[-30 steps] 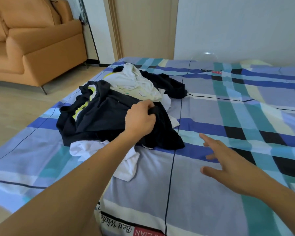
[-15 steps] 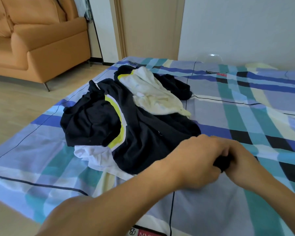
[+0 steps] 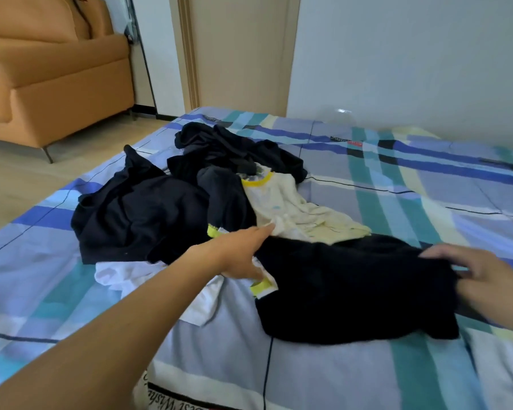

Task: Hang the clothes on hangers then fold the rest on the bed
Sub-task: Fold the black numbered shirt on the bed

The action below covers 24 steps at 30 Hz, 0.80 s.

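A black garment [image 3: 350,288] lies spread across the bed [image 3: 308,377] in front of me. My right hand [image 3: 486,279] grips its right edge, fingers curled over the cloth. My left hand [image 3: 240,253] lies flat with straight fingers on the garment's left edge, beside a yellow cuff [image 3: 261,287]. Behind it sits the pile: a dark navy garment [image 3: 139,214], a pale yellow top [image 3: 296,214] with a yellow collar, more black clothes [image 3: 231,149] and a white garment [image 3: 125,273] underneath. No hangers are in view.
The bed carries a blue, teal and white plaid cover and reaches the white wall [image 3: 412,54] at the back. An orange sofa [image 3: 51,72] stands on the wooden floor [image 3: 27,179] to the left, beside a beige door [image 3: 237,51].
Both hands pinched the black garment together half a second ago. Now they have moved apart and the garment lies stretched out flat to the right of the pile.
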### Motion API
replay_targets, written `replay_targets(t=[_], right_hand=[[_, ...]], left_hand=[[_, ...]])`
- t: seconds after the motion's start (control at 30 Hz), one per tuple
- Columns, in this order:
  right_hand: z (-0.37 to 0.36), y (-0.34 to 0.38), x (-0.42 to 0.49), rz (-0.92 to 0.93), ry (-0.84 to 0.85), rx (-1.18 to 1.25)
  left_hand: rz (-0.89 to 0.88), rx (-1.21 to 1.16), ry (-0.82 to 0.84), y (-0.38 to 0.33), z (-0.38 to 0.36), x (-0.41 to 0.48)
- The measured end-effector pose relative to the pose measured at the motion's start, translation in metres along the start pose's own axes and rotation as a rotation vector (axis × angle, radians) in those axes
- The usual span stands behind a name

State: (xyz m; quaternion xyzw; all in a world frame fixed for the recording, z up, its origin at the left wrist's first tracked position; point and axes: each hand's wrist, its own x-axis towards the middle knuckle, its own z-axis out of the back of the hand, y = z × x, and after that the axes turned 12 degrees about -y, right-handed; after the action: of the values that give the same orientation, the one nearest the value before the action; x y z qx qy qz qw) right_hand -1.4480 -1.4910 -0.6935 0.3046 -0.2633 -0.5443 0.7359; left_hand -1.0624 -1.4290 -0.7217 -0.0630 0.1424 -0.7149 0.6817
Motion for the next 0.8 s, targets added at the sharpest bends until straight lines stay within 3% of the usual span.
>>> replay_targets(t=[0.07, 0.27, 0.53, 0.8], right_hand=[[-0.011, 0.008, -0.008, 0.002, 0.172, -0.11], [-0.007, 0.022, -0.023, -0.091, 0.397, -0.254], [-0.02, 0.033, -0.026, -0.099, 0.521, -0.365], [-0.052, 0.034, -0.021, -0.092, 0.517, -0.56]], left_hand=[[0.007, 0.007, 0.036, -0.004, -0.011, 0.007], [-0.003, 0.07, 0.007, -0.025, -0.029, 0.02], [-0.012, 0.144, -0.227, -0.041, -0.059, 0.034], [0.085, -0.007, -0.164, -0.031, -0.063, 0.062]])
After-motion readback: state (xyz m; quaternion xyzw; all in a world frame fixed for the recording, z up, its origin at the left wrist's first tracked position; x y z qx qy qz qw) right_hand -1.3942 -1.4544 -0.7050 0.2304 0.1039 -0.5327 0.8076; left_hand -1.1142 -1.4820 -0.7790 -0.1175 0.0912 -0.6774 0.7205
